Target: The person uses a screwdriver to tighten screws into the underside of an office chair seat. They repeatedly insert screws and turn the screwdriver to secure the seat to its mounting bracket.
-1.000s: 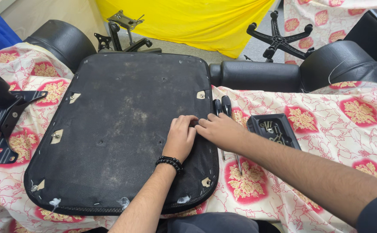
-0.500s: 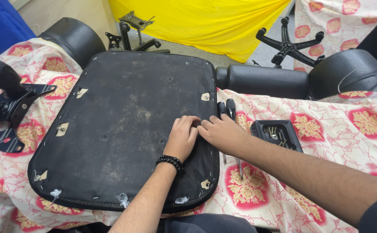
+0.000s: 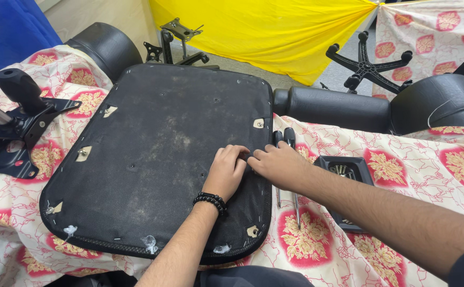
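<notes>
Little is changed since the earlier frames: both hands are kept at the same spot. Seat base point(image 3: 157, 159), underside up on the cloth-covered surface point(image 3: 402, 175). Left hand point(image 3: 228, 171) and right hand point(image 3: 281, 166): fingertips pressed together on its right edge, nothing clamped. Screwdrivers point(image 3: 286, 159) and screw tray point(image 3: 348, 178) just beside. Risk: fingers could be pricked by edge staples; tray could be knocked by a forearm.
</notes>
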